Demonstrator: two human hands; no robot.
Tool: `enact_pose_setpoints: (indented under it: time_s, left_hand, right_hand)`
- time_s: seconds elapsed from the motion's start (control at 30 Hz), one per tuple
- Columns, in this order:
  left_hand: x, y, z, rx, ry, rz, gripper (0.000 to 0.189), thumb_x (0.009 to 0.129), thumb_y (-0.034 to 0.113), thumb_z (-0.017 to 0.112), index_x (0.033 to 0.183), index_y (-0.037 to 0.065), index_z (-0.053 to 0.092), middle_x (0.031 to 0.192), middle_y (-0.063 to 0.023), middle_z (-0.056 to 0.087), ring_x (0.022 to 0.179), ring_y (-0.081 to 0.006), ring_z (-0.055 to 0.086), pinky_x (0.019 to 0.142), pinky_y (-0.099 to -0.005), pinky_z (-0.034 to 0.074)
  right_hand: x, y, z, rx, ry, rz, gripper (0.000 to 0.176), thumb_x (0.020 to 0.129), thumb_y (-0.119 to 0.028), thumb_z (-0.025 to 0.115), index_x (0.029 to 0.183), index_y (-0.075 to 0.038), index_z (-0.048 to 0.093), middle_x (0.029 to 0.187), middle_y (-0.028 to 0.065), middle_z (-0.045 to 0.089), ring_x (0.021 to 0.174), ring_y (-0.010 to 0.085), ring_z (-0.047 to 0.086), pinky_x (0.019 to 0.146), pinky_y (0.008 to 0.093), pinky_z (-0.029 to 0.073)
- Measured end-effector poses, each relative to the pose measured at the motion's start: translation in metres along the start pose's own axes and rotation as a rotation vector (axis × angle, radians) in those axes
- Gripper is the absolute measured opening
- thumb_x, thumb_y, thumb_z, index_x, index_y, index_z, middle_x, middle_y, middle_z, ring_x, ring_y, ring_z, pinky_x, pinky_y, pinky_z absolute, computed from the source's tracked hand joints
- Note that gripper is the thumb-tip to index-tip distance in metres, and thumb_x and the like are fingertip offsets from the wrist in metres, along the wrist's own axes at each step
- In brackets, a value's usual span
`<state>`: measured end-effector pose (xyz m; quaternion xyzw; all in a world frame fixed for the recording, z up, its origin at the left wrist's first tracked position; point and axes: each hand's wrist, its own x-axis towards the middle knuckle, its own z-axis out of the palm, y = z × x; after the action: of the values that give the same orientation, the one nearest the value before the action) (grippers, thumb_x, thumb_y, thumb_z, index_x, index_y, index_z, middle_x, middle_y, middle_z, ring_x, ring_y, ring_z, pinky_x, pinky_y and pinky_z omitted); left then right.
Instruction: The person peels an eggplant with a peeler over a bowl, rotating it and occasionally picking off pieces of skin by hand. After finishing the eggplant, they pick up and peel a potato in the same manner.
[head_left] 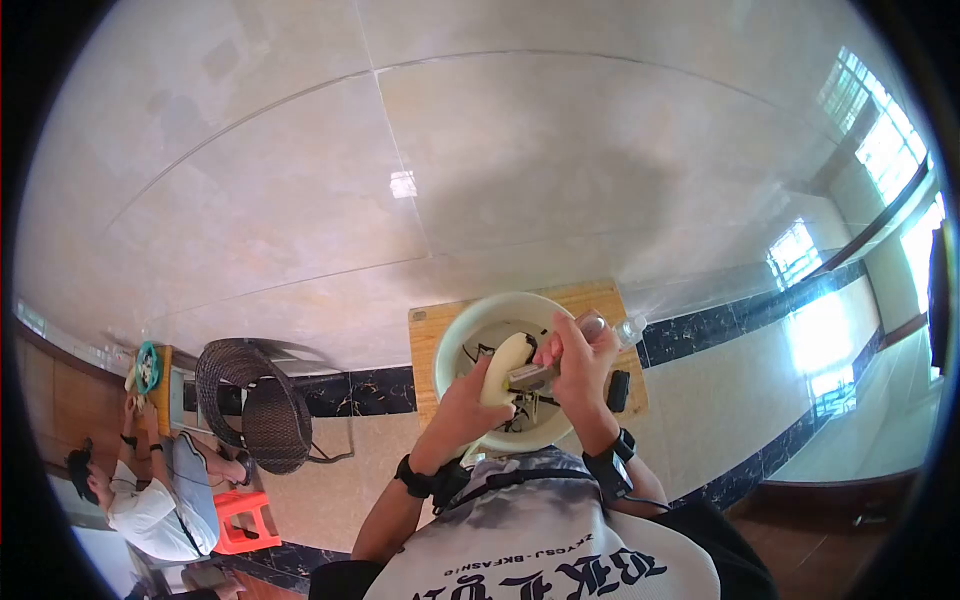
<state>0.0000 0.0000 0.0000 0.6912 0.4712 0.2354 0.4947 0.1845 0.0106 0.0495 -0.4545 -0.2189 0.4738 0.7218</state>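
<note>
My left hand (462,410) is wrapped round a long pale vegetable (498,382), partly peeled, with a dark patch at its upper end. In my right hand (583,362) is a peeler (532,377), closed in my fingers, its head against the vegetable's right side. Both hands are over a large cream basin (447,350). Dark strips of peel (522,415) lie inside the basin, below the vegetable. The basin stands on a wooden table (423,330).
A clear plastic bottle (632,330) and a black object (620,391) are right of the basin. At the left are a wicker chair (275,420), a red stool (245,520) and a seated person (165,510) reaching towards a small table. A tiled wall (520,150) rises behind.
</note>
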Motion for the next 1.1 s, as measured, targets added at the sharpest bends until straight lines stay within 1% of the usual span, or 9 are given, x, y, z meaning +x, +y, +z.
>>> enact_pose_setpoints:
  time_s: [0.27,0.37,0.47,0.57,0.6,0.73,0.87,0.93,1.1]
  left_hand:
    - [-0.003,0.001,-0.008,0.036,0.014,0.008,0.08,0.073,0.021,0.082,0.143,0.002,0.048,0.104,-0.0257,0.073,0.097,-0.0432,0.072,0.085,-0.0461,0.058]
    - [-0.009,0.002,-0.009,0.03,-0.004,-0.038,0.08,0.074,0.022,0.083,0.143,0.003,0.047,0.105,-0.0261,0.072,0.096,-0.0426,0.072,0.084,-0.0462,0.058]
    - [-0.025,0.002,0.001,0.039,-0.14,-0.057,0.079,0.076,0.024,0.083,0.144,0.003,0.047,0.107,-0.0258,0.072,0.098,-0.0404,0.073,0.086,-0.0456,0.057]
    - [-0.029,0.024,0.009,0.05,-0.183,-0.094,0.078,0.078,0.022,0.082,0.145,0.004,0.047,0.112,-0.0251,0.071,0.108,-0.0382,0.071,0.094,-0.0444,0.055]
    - [-0.027,0.024,0.01,-0.016,-0.149,-0.203,0.078,0.079,0.021,0.082,0.146,0.001,0.046,0.118,-0.0236,0.071,0.112,-0.0349,0.07,0.098,-0.0424,0.053]
    - [-0.019,0.01,0.006,-0.17,-0.105,-0.129,0.08,0.08,0.02,0.082,0.148,0.0,0.046,0.13,-0.0183,0.066,0.118,-0.0265,0.065,0.105,-0.0381,0.05]
    - [-0.011,-0.005,0.012,-0.162,-0.099,-0.114,0.079,0.079,0.019,0.082,0.147,0.001,0.047,0.126,-0.0178,0.067,0.115,-0.0275,0.066,0.102,-0.0388,0.051]
    - [-0.012,-0.004,0.016,-0.235,-0.097,-0.13,0.076,0.079,0.022,0.081,0.145,0.004,0.049,0.122,-0.0185,0.069,0.112,-0.0315,0.068,0.098,-0.0402,0.052]
    - [-0.014,0.01,0.017,-0.206,-0.086,-0.123,0.078,0.077,0.021,0.083,0.146,0.003,0.049,0.124,-0.0188,0.069,0.113,-0.0307,0.068,0.1,-0.0397,0.052]
  right_hand:
    - [-0.003,-0.003,0.009,0.012,0.021,0.024,0.036,0.097,-0.002,0.065,0.07,-0.011,0.042,0.056,0.0039,0.05,0.044,0.0151,0.05,0.045,0.0355,0.048]
    - [0.006,-0.001,0.0,0.09,-0.001,-0.08,0.032,0.098,-0.002,0.065,0.073,-0.008,0.046,0.058,0.0052,0.054,0.046,0.0156,0.053,0.048,0.035,0.05]
    - [0.04,-0.019,-0.002,0.024,0.094,-0.259,0.034,0.096,-0.001,0.065,0.071,-0.01,0.044,0.058,0.0047,0.053,0.046,0.0161,0.051,0.05,0.0362,0.049]
    - [0.053,-0.03,-0.009,0.171,0.163,-0.18,0.034,0.095,0.0,0.064,0.07,-0.01,0.044,0.058,0.0041,0.051,0.045,0.0164,0.05,0.05,0.036,0.049]
    - [0.052,-0.031,-0.008,0.165,0.152,-0.185,0.034,0.095,0.0,0.065,0.07,-0.01,0.044,0.058,0.0041,0.051,0.046,0.0166,0.05,0.05,0.0361,0.049]
    - [0.037,-0.031,-0.011,0.14,0.107,-0.108,0.033,0.094,-0.001,0.065,0.07,-0.01,0.045,0.058,0.0044,0.051,0.046,0.017,0.051,0.05,0.0368,0.05]
    - [0.017,-0.015,-0.01,0.12,0.07,0.11,0.034,0.094,-0.001,0.066,0.069,-0.01,0.044,0.059,0.0051,0.051,0.047,0.0173,0.051,0.049,0.0374,0.05]
    - [0.003,-0.009,-0.008,0.13,0.067,0.121,0.034,0.094,-0.002,0.066,0.07,-0.009,0.044,0.059,0.0052,0.051,0.046,0.0175,0.051,0.049,0.0377,0.05]
    - [-0.01,-0.007,-0.003,0.028,0.133,0.079,0.035,0.095,-0.003,0.066,0.069,-0.008,0.044,0.06,0.0059,0.054,0.047,0.017,0.055,0.048,0.0345,0.051]
